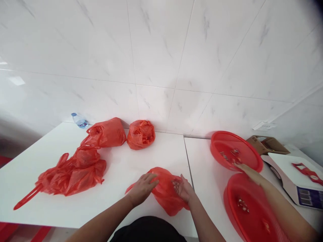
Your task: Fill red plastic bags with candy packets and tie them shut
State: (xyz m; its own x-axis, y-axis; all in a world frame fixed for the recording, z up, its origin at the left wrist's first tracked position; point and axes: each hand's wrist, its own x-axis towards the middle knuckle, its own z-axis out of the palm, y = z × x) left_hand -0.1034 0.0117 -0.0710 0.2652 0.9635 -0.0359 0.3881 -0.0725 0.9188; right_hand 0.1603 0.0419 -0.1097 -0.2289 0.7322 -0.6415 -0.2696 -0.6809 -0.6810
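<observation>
A thin red plastic bag [164, 193] lies on the white table in front of me. My left hand [144, 188] is over the bag's left side, palm down, its fingers stretched out toward the middle. On the right side my right hand [183, 189] has its palm turned up and its fingers curled in at the bag's edge, with red film around them. What the bag contains, if anything, is hidden.
On the left are crumpled red bags [73, 173], a full red bag [108, 132], a bundled red bag [141, 134] and a water bottle [79, 121]. A co-worker's arm [267, 188] reaches over two red basins [214, 148], near a scale [290, 168] and a cardboard box [276, 146].
</observation>
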